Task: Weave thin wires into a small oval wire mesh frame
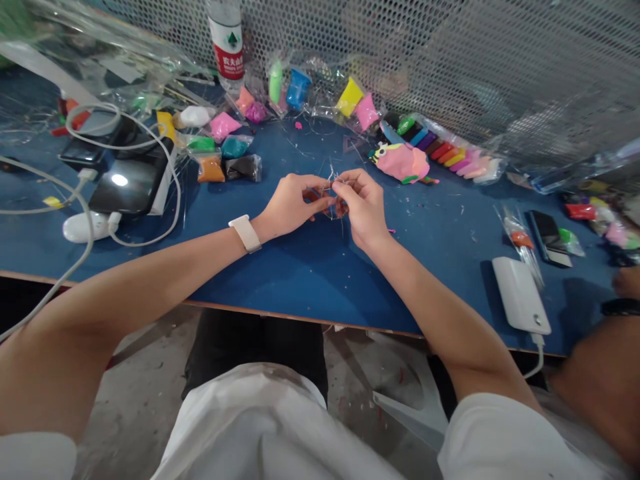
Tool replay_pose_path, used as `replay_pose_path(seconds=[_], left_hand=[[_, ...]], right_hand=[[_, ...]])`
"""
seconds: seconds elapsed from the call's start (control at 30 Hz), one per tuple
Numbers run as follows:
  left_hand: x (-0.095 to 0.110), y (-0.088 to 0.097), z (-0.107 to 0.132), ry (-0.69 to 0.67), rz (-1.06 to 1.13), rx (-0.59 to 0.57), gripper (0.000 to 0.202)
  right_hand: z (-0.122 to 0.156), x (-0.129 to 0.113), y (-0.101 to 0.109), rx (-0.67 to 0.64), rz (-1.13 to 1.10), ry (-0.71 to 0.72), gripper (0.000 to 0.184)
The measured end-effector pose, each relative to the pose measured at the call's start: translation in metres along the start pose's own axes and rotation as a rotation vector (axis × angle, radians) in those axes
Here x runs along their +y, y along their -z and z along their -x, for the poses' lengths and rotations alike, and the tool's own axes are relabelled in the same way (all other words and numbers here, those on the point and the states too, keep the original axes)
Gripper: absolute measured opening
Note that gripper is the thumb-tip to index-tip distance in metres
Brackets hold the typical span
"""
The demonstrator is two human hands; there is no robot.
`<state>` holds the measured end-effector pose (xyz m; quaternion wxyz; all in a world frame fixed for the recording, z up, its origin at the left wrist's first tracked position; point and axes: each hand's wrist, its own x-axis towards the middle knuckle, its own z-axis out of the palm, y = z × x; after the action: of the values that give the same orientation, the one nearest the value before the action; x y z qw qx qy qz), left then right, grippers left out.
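Both of my hands meet over the middle of the blue table, with a small frame of thin silvery wire (331, 175) between them. My left hand (295, 203) pinches its left side with thumb and forefinger. On the other side, the fingers and thumb of my right hand (363, 203) are closed on the wire, close to the left fingertips. Thin wire ends stick out above and below the fingers; the rest of the frame is partly hidden. Just beyond my right hand lies a pink clay figure (400, 163) with a round eye and green and yellow parts.
Bagged coloured clay (210, 168) and a water bottle (230, 50) line the back by a perforated metal screen (450, 60). Phones (131, 177) and looping white cables lie left. A white power bank (520, 293) sits right, near another person's arm (605, 373).
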<state>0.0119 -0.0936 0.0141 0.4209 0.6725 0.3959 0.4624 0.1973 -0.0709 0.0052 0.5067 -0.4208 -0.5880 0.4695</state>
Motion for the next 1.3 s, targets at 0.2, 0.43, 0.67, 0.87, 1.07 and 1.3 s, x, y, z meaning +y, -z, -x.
replay_pose_path(seconds=[0.2,0.43,0.67,0.87,1.07,1.3], left_hand=[[0.004,0.0,0.001,0.004,0.003,-0.027,0.008],[-0.001,0.001,0.0,-0.006,0.077,-0.049,0.019],[-0.001,0.001,-0.001,0.012,0.075,-0.067,0.017],[-0.001,-0.004,0.0,0.076,0.177,-0.075,0.02],[-0.003,-0.009,0.0,0.09,0.223,-0.095,0.026],[-0.004,-0.005,-0.001,0.112,0.287,-0.109,0.023]], right_hand=[[-0.001,-0.002,0.002,-0.005,0.022,0.02,0.049],[-0.003,0.0,0.005,-0.061,-0.001,0.006,0.058],[-0.004,0.002,0.006,-0.073,-0.008,-0.055,0.063],[-0.003,0.005,0.005,-0.083,-0.023,-0.045,0.062],[0.001,0.003,0.001,-0.054,-0.028,-0.045,0.065],[0.0,-0.002,0.004,-0.092,-0.026,-0.03,0.063]])
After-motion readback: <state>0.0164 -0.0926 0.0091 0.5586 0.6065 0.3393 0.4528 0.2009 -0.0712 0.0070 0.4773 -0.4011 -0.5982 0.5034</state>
